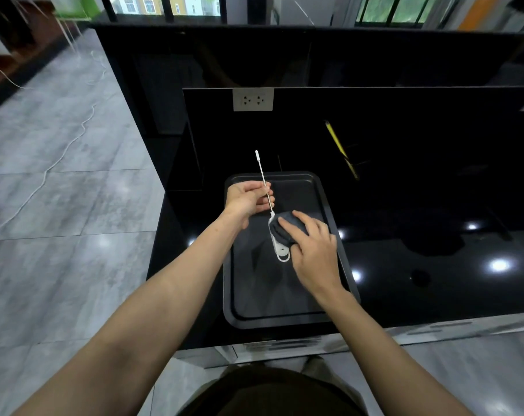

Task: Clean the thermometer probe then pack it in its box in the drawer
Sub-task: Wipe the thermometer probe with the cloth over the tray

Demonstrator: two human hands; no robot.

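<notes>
A white thermometer probe [262, 172] with a thin metal stem points up and away over a dark tray [254, 298]. My left hand [247, 198] pinches the stem near its middle. My right hand [311, 250] presses a dark grey cloth [284, 229] around the probe's white handle end, whose loop [282, 257] sticks out below the cloth. The box and the drawer's inside are not visible.
The tray lies on a glossy black counter [420, 235] with a raised black back panel carrying a white double socket [252, 99]. A yellow pencil-like object [338, 145] lies behind the tray. Metal drawer fronts [284, 345] run under the counter edge. Grey tiled floor with a white cable [59, 157] lies to the left.
</notes>
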